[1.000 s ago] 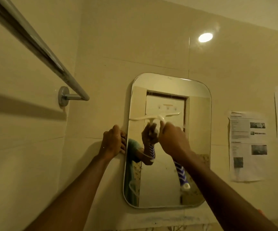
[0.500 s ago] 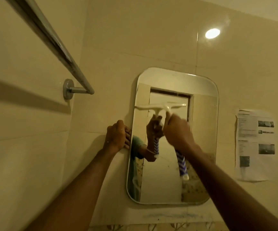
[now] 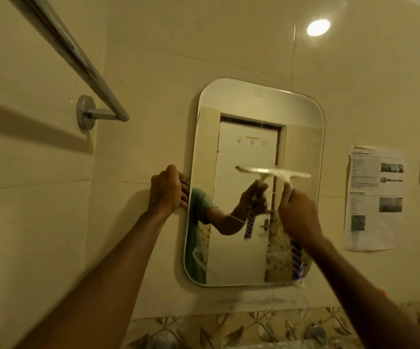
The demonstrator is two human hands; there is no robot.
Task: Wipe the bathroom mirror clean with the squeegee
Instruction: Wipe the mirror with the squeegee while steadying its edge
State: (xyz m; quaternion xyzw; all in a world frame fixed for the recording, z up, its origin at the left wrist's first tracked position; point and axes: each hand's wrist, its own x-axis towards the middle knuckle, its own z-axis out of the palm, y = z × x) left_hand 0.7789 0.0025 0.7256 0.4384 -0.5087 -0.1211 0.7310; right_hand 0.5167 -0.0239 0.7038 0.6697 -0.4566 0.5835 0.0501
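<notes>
A rounded rectangular mirror (image 3: 251,114) hangs on the beige tiled wall. My right hand (image 3: 298,215) grips the handle of a white squeegee (image 3: 277,172), whose blade lies across the right half of the glass at mid height, slightly blurred. A blue-and-white striped part of the handle (image 3: 297,260) sticks out below my wrist. My left hand (image 3: 166,190) grips the mirror's left edge, with its fingers curled round the rim. The glass reflects both hands and a door.
A chrome towel rail (image 3: 78,61) juts from the wall at the upper left, ending in a round mount (image 3: 86,112). Printed paper sheets (image 3: 372,197) are stuck to the wall right of the mirror. A leaf-patterned tile band (image 3: 241,328) runs below.
The squeegee and my right hand have shifted from the mirror's left-centre to its right half and lower on the glass. My left hand stays on the left edge. The camera has moved.
</notes>
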